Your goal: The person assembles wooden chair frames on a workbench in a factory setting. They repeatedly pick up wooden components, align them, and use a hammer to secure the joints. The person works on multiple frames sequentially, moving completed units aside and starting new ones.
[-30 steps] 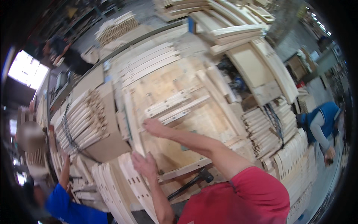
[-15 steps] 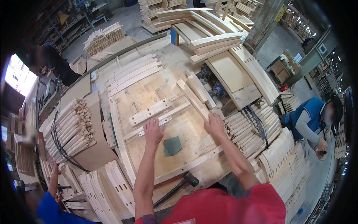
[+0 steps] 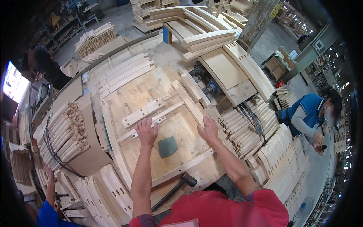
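Note:
A narrow wooden slat lies across the plywood work board. My left hand is on its left part, fingers bent over it. The slat's far end meets the side of a wider wooden rail. My right hand grips that rail's near end, with the thumb on the inner side. Just beyond the slat lies a drilled wooden crosspiece. A dark green flat pad rests on the board between my forearms.
A black mallet lies near my body. Bundled spindles stand left, more right. Slotted curved rails are stacked near left. Machine parts sit beyond the rail. Co-workers are at right, far left and near left.
The view has shifted slightly, so the bench appears farther left. Both hands keep their places on the slat and the rail. The co-worker at right has moved their hands a little.

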Available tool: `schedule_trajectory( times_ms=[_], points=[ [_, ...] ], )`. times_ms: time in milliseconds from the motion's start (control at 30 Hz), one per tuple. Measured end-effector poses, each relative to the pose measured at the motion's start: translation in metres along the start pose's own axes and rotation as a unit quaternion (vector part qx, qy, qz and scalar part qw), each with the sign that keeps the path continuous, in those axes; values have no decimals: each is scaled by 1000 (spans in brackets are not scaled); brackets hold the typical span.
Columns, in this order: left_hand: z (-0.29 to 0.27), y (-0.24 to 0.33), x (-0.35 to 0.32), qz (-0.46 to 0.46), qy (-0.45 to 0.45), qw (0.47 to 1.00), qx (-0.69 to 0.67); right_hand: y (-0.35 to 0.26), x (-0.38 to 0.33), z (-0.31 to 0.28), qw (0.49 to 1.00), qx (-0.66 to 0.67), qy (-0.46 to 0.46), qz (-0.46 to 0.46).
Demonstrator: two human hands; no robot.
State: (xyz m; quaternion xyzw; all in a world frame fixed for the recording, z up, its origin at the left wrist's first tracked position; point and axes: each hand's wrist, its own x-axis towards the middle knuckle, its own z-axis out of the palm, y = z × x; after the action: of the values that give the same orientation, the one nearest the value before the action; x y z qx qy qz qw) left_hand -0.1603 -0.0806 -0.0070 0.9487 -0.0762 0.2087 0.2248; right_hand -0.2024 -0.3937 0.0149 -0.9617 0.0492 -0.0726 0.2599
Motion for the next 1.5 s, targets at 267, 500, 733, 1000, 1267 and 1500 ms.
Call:
schedule_trajectory(
  times_ms=[267, 500, 733, 1000, 1267, 1500],
  points=[
    [-1, -6, 44, 51, 106, 992, -49, -1, -5, -1, 998, -58, -8, -10],
    [18, -154, 234, 32, 78, 996, 9, -16, 6, 6, 998, -49, -27, -14],
    [89, -241, 377, -68, 21, 987, 146, -3, 6, 6, 999, 6, -40, 18],
    [123, -247, 420, -117, -140, 973, 141, -6, 9, 3, 997, 40, -32, 59],
    [54, -145, 403, -90, -69, 989, 94, -3, 11, 5, 998, -17, -47, 30],
    [42, -26, 240, -136, -143, 980, -14, -5, 9, 0, 998, 52, -24, 21]
  ],
)
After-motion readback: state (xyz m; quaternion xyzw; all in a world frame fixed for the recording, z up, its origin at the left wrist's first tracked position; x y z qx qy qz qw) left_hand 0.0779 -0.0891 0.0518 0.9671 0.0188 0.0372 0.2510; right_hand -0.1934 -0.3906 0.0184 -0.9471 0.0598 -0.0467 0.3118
